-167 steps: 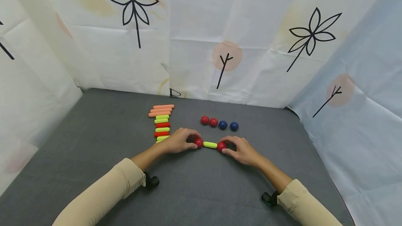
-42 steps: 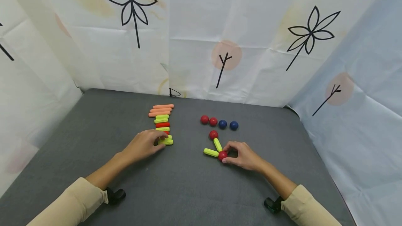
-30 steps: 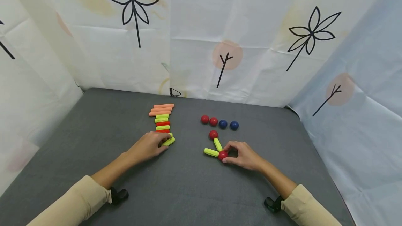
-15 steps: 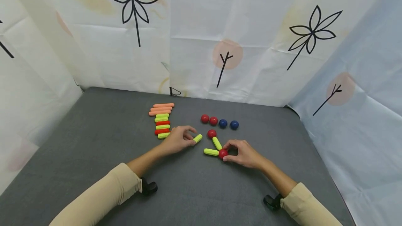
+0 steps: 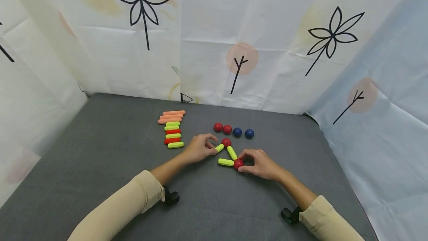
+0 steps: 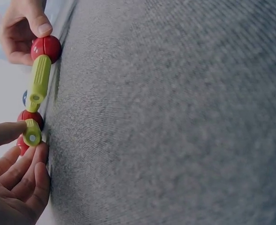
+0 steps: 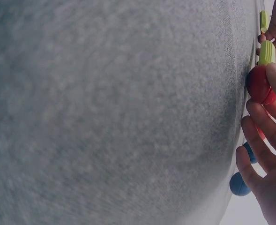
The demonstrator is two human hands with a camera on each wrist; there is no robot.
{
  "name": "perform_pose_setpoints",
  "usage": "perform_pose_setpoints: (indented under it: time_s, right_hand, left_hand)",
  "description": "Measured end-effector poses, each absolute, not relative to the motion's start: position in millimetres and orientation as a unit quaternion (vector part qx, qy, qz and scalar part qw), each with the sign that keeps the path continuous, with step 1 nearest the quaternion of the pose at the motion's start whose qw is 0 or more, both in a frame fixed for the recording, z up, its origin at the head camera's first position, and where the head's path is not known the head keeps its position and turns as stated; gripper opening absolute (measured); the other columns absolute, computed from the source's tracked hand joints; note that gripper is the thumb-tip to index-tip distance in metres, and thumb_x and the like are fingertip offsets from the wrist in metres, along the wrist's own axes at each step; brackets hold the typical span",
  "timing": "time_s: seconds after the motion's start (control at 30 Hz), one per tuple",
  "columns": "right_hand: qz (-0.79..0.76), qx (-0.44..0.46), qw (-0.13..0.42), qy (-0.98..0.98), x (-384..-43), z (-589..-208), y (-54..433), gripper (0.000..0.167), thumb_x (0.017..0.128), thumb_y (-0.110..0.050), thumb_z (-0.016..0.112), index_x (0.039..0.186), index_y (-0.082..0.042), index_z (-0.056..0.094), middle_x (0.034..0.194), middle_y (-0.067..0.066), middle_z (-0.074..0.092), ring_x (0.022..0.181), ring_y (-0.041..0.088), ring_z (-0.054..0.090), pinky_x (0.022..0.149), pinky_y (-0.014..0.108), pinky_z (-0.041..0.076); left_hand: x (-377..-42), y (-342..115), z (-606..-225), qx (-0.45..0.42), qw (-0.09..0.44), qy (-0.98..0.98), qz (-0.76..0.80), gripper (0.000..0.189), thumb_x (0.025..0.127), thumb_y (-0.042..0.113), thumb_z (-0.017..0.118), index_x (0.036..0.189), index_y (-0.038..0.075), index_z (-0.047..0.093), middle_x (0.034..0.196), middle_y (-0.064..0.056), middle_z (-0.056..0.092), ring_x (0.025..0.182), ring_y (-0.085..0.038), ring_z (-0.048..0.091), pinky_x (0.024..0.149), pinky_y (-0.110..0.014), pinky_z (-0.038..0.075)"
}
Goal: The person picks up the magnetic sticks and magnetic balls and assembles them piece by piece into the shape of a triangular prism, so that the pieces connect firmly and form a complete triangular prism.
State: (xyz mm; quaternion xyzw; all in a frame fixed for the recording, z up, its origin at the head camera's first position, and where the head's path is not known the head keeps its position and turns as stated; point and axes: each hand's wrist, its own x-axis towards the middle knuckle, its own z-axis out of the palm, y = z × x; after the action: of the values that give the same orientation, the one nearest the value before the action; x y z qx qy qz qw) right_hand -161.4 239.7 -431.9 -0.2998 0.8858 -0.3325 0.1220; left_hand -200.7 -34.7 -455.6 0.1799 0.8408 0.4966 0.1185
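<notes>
My left hand [image 5: 199, 148] pinches a short yellow-green ribbed rod [image 6: 33, 131] between thumb and fingers. In the head view that rod's far end meets the upper red ball [image 5: 226, 143]. My right hand [image 5: 259, 163] holds a second red ball [image 7: 260, 85] between thumb and fingers. A slanting yellow-green rod [image 5: 232, 153] joins the two balls. Another yellow-green rod [image 5: 226, 162] sticks out leftward from the ball in my right hand, its outer end free. A pale round dot shows on the held rod's near end in the left wrist view.
Behind my hands, red balls [image 5: 218, 127] and blue balls [image 5: 249, 133] stand in a row. Left of them lies a column of orange rods [image 5: 172, 116], red rods [image 5: 172, 141] and yellow-green rods [image 5: 175, 145]. A printed white cloth [image 5: 207, 73] hangs behind the grey table [image 5: 100, 159].
My left hand took a yellow-green rod from the column's near end and carried it right to the upper red ball. The right hand keeps its ball almost in place; the piece shifted slightly.
</notes>
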Motion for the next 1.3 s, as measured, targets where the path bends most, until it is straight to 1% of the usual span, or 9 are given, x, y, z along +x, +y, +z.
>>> perform_pose_setpoints:
  time_s: [0.17, 0.37, 0.47, 0.6, 0.67, 0.87, 0.97, 1.2, 1.3]
  right_hand:
    - [-0.334, -0.297, 0.121, 0.886, -161, -432, 240, 0.031, 0.086, -0.027, 0.080, 0.111, -0.013, 0.068, 0.104, -0.006, 0.069, 0.096, 0.016, 0.062, 0.089, 0.037, 0.052]
    - [-0.332, -0.298, 0.118, 0.887, -161, -432, 239, 0.031, 0.086, -0.027, 0.080, 0.110, -0.013, 0.068, 0.103, -0.006, 0.069, 0.095, 0.015, 0.062, 0.088, 0.035, 0.052]
    - [-0.334, -0.296, 0.122, 0.886, -162, -433, 240, 0.032, 0.086, -0.029, 0.079, 0.111, -0.013, 0.068, 0.104, -0.006, 0.069, 0.096, 0.015, 0.062, 0.089, 0.035, 0.052]
    - [-0.334, -0.296, 0.124, 0.886, -163, -434, 241, 0.031, 0.086, -0.028, 0.080, 0.111, -0.013, 0.068, 0.104, -0.006, 0.069, 0.096, 0.014, 0.062, 0.090, 0.035, 0.052]
    - [-0.335, -0.295, 0.124, 0.886, -163, -434, 241, 0.031, 0.086, -0.028, 0.080, 0.110, -0.013, 0.068, 0.104, -0.006, 0.069, 0.096, 0.014, 0.062, 0.090, 0.035, 0.052]
    - [-0.335, -0.292, 0.128, 0.887, -163, -433, 241, 0.031, 0.086, -0.028, 0.080, 0.111, -0.013, 0.068, 0.104, -0.006, 0.069, 0.096, 0.013, 0.062, 0.090, 0.035, 0.052]
    - [-0.334, -0.290, 0.128, 0.888, -163, -432, 241, 0.031, 0.086, -0.029, 0.079, 0.111, -0.014, 0.068, 0.104, -0.006, 0.069, 0.096, 0.013, 0.062, 0.090, 0.036, 0.052]
    - [-0.333, -0.291, 0.130, 0.887, -164, -432, 240, 0.031, 0.086, -0.029, 0.079, 0.111, -0.014, 0.068, 0.104, -0.006, 0.069, 0.096, 0.016, 0.062, 0.090, 0.037, 0.052]
    - [-0.333, -0.290, 0.127, 0.888, -163, -432, 241, 0.031, 0.086, -0.028, 0.080, 0.110, -0.013, 0.068, 0.103, -0.006, 0.069, 0.096, 0.017, 0.062, 0.089, 0.037, 0.052]
  left_hand:
    - [-204, -38, -456, 0.185, 0.112, 0.837, 0.503, 0.034, 0.088, 0.009, 0.075, 0.120, 0.001, 0.065, 0.090, -0.004, 0.074, 0.080, -0.012, 0.067, 0.071, -0.028, 0.053]
    - [-225, -37, -453, 0.168, 0.047, 0.840, 0.513, 0.036, 0.087, 0.006, 0.075, 0.121, -0.001, 0.064, 0.091, -0.007, 0.073, 0.080, -0.016, 0.068, 0.073, -0.032, 0.053]
    - [-239, -34, -453, 0.150, 0.011, 0.839, 0.522, 0.044, 0.086, 0.004, 0.076, 0.126, -0.002, 0.061, 0.104, -0.013, 0.072, 0.092, -0.024, 0.069, 0.088, -0.040, 0.053]
    - [-253, -30, -454, 0.149, -0.002, 0.847, 0.510, 0.057, 0.087, 0.006, 0.076, 0.139, 0.001, 0.053, 0.128, -0.016, 0.066, 0.119, -0.029, 0.062, 0.111, -0.049, 0.033]
    - [-257, -27, -454, 0.153, 0.007, 0.852, 0.500, 0.061, 0.088, 0.008, 0.075, 0.144, 0.003, 0.050, 0.135, -0.014, 0.061, 0.130, -0.028, 0.053, 0.115, -0.052, 0.024]
    - [-264, -16, -454, 0.152, 0.039, 0.849, 0.505, 0.064, 0.089, 0.011, 0.076, 0.146, 0.006, 0.048, 0.134, -0.011, 0.062, 0.141, -0.031, 0.039, 0.117, -0.054, 0.018]
    - [-265, -12, -454, 0.148, 0.041, 0.847, 0.509, 0.061, 0.087, 0.009, 0.077, 0.142, 0.005, 0.053, 0.129, -0.011, 0.066, 0.136, -0.031, 0.044, 0.116, -0.052, 0.021]
    - [-256, -31, -453, 0.180, 0.055, 0.841, 0.507, 0.051, 0.088, 0.003, 0.074, 0.136, 0.001, 0.057, 0.122, -0.017, 0.067, 0.112, -0.030, 0.064, 0.099, -0.044, 0.049]
    - [-249, -47, -451, 0.201, 0.067, 0.850, 0.482, 0.049, 0.088, 0.005, 0.075, 0.134, 0.002, 0.058, 0.122, -0.016, 0.067, 0.110, -0.029, 0.065, 0.098, -0.044, 0.049]
